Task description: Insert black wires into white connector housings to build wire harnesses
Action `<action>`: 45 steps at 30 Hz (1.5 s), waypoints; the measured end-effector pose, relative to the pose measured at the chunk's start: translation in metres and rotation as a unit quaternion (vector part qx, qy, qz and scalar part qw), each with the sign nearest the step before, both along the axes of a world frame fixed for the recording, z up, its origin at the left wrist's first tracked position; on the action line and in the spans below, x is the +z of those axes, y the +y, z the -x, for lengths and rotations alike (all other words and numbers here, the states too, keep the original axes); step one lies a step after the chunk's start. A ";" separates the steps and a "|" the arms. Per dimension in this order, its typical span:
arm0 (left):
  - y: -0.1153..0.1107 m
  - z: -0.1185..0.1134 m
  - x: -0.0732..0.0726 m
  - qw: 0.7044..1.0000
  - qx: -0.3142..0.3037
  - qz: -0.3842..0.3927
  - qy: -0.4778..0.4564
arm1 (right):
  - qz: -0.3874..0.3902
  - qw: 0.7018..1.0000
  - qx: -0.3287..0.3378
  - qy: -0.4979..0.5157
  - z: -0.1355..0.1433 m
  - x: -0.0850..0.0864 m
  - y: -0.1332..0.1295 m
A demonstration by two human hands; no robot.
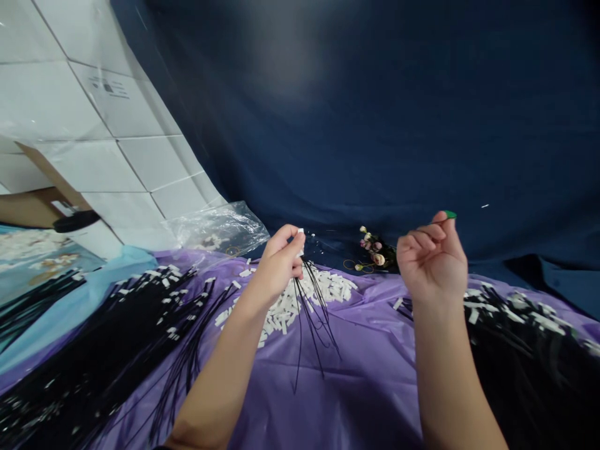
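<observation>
Just above a pile of small white tags (285,311), my left hand (280,259) pinches a white tag (300,234). Several thin black cords (312,306) hang down from that hand, fanned out at their lower ends. My right hand (434,253) is raised on the right, palm toward me, its fingers curled in. At its fingertips shows a small green piece (450,215); whether it is worn or held, I cannot tell. The two hands are well apart.
Bundles of black cords with white ends lie left (107,337) and right (520,350) on the purple sheet (356,381). Behind are a clear plastic bag (225,231), artificial flowers (375,250) and a dark blue cloth (375,125). A white container with a black lid (77,221) stands left.
</observation>
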State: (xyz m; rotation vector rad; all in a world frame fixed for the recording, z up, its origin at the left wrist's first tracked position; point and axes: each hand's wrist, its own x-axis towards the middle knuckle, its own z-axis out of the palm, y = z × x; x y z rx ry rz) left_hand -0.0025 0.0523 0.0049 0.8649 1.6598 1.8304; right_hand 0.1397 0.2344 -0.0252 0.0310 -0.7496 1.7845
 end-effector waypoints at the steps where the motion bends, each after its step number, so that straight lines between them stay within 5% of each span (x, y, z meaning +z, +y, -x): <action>1: 0.000 0.000 0.000 1.000 -0.010 0.004 -0.001 | 0.030 0.999 -0.009 0.018 -0.001 0.001 0.001; 9: -0.001 -0.001 -0.002 0.996 -0.089 0.014 0.013 | 0.046 0.996 0.027 0.070 -0.010 0.018 -0.018; 13: -0.003 -0.006 -0.001 0.993 -0.119 0.008 0.007 | -0.058 0.991 -0.083 -0.084 -0.005 0.022 -0.047; 16: -0.005 -0.011 0.000 0.991 -0.133 -0.001 -0.009 | -0.221 0.930 -0.228 -0.187 0.001 0.020 -0.069; 19: -0.005 -0.014 0.001 0.989 -0.144 -0.013 -0.027 | -0.393 0.825 -0.303 -0.269 0.005 0.019 -0.085; 22: -0.006 -0.015 0.002 0.986 -0.162 -0.026 -0.034 | -0.453 0.765 -0.354 -0.291 0.007 0.020 -0.093; 45: -0.009 -0.017 0.002 0.989 -0.147 -0.022 0.019 | -0.400 0.806 -0.309 -0.308 0.008 0.018 -0.096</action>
